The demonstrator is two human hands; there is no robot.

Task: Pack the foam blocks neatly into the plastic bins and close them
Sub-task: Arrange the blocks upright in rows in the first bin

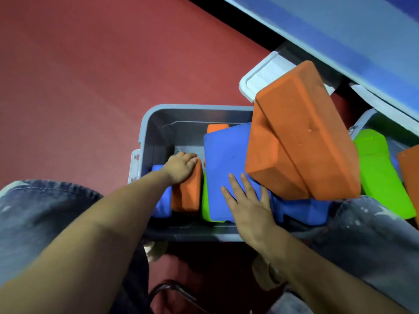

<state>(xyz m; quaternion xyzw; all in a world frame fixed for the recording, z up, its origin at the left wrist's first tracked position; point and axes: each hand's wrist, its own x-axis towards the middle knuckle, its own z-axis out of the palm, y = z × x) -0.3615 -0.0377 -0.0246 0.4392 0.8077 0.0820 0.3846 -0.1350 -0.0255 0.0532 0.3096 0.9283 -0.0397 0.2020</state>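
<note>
A grey plastic bin (145, 132) stands open on the red floor between my knees. Inside it my left hand (180, 166) grips the far end of an orange foam block (187, 196) standing on edge, with a blue block (161, 206) to its left. My right hand (247, 200) lies flat, fingers straight, on a large blue block (224, 159) leaning in the bin. A green block (205, 207) shows beneath it. A big orange block (303, 137) rests tilted over the bin's right side. A small orange block (217, 128) pokes up at the back.
A white bin lid (260, 75) lies behind the bin. A second bin (367, 116) on the right holds a green block (383, 175) and an orange block (410, 168). A blue-grey table edge (340, 35) overhangs the top right. Chair frame tubing (172, 288) sits below.
</note>
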